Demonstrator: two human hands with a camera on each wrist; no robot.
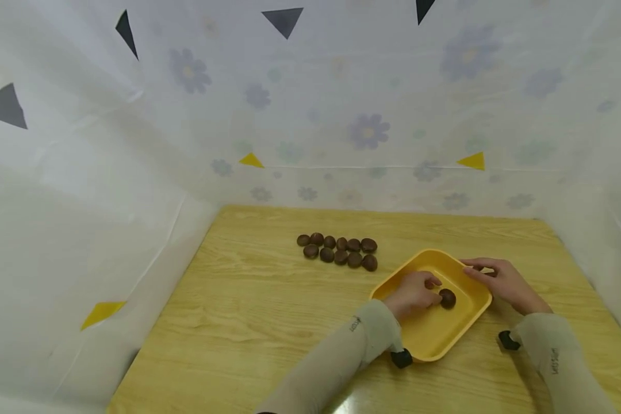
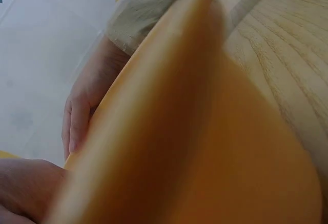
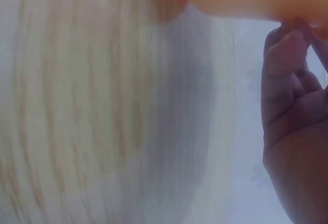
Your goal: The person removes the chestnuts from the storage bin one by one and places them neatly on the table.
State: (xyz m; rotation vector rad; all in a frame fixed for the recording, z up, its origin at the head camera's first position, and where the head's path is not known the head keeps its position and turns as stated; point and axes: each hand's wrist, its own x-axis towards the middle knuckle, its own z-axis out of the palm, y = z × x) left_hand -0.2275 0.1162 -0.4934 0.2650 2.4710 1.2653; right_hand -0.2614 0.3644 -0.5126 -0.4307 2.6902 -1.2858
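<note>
My left hand (image 1: pixel 414 293) is inside a yellow tray (image 1: pixel 432 349), its fingertips right at a single brown chestnut (image 1: pixel 447 298) that shows almost whole beside them. The right hand (image 1: pixel 507 283) grips the tray's far right rim, thumb over the edge. Seen from the right wrist, the fingers (image 3: pixel 287 55) meet the underside of the rim. The tray wall fills much of the left wrist view, and only part of the left hand (image 2: pixel 28 188) shows there.
Two rows of chestnuts (image 1: pixel 340 257) lie on the wooden table (image 1: pixel 248 322), left of the tray and farther back. White sheeting (image 1: pixel 341 184) with flower prints and coloured triangles encloses the table at the back and sides.
</note>
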